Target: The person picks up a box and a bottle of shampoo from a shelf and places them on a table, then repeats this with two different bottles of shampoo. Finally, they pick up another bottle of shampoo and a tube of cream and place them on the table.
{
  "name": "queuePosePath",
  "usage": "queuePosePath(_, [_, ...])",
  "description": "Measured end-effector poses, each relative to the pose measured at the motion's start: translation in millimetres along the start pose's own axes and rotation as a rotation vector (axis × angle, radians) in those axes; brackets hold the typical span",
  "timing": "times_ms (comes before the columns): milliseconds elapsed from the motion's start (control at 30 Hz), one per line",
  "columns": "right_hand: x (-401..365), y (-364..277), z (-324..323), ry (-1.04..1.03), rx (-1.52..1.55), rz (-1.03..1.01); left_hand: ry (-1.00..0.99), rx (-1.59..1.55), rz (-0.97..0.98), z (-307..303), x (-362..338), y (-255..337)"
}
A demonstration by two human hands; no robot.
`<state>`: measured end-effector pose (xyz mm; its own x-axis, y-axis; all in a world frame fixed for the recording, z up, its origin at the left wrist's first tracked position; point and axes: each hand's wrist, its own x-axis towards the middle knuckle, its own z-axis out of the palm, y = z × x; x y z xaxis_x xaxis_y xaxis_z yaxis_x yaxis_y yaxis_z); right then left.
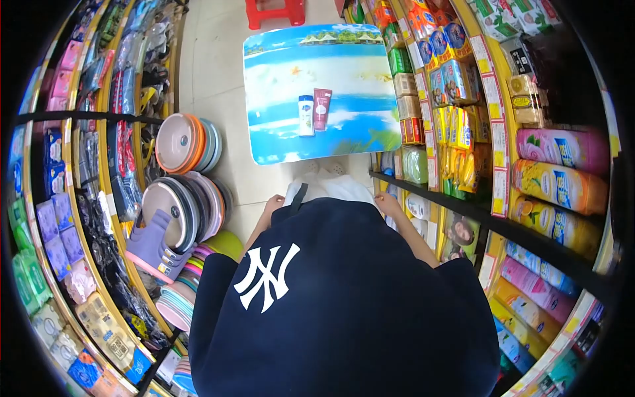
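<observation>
My left hand point(276, 201) hangs low at my side, its small visible fingers curled in against my white clothing point(331, 189). On the opposite side, my right hand point(382, 201) is also curled at the edge of that cloth. Whatever either hand may hold is hidden. Ahead of both hands is a small table point(284, 142) with a beach picture on its top. On it lie a white bottle with a dark blue cap point(306, 116) and, touching or close beside it, a pinkish-red tube point(321, 109). Neither hand touches the bottle or tube.
Stacked plastic basins point(177, 143) and a grey-purple plastic stool point(153, 243) stand at left, beside a shelf of packaged goods point(122, 142). Shelves of soaps and detergent bottles point(561, 186) line the right. A red stool point(276, 14) is beyond the table.
</observation>
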<state>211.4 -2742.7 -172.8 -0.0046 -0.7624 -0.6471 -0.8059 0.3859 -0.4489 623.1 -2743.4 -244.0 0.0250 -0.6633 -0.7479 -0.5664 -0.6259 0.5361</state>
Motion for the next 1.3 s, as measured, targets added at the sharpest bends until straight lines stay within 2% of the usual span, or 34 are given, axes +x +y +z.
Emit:
queuePosePath(167, [15,13,-30,-0.014,-0.023,-0.017,-0.064,-0.151,0.051,9,-15,61])
queuePosePath(233, [22,21,-36,-0.037,0.028,-0.046,-0.004,-0.283,0.078,17,-14,78])
queuePosePath(333, [39,18,-58,-0.088,-0.121,-0.09,0.047,-0.359,0.095,20,-9,98])
queuePosePath(467, [70,11,-84,-0.107,0.061,-0.01,0.069,-0.408,0.02,16,-20,124])
queuePosePath(500, [64,-9,-98,0.007,0.037,-0.101,0.068,-0.397,0.007,15,-18,125])
queuePosePath(633, [81,-27,-107,0.012,0.218,-0.065,0.042,-0.331,-0.043,9,5,126])
queuePosePath(733, [88,-30,-101,-0.005,0.256,-0.056,0.01,-0.302,-0.034,11,35,126])
queuePosePath(767, [98,-22,-91,-0.083,0.423,0.035,-0.001,-0.303,-0.005,15,49,124])
queuePosePath(867, [111,-26,-79,-0.113,0.522,0.154,-0.082,-0.262,0.078,11,72,149])
queuePosePath(967, [136,-38,-67,-0.134,0.45,0.176,-0.169,-0.145,0.111,4,97,173])
queuePosePath(1067, [185,-46,-33,-0.033,0.267,0.01,-0.158,-0.061,0.116,-4,123,185])
queuePosePath(1233, [249,-134,-30,-0.015,0.314,0.08,-0.12,-0.068,0.1,-16,154,177])
queuePosePath(1300, [270,-166,-27,-0.006,0.342,0.154,-0.179,-0.157,0.023,-21,157,169])
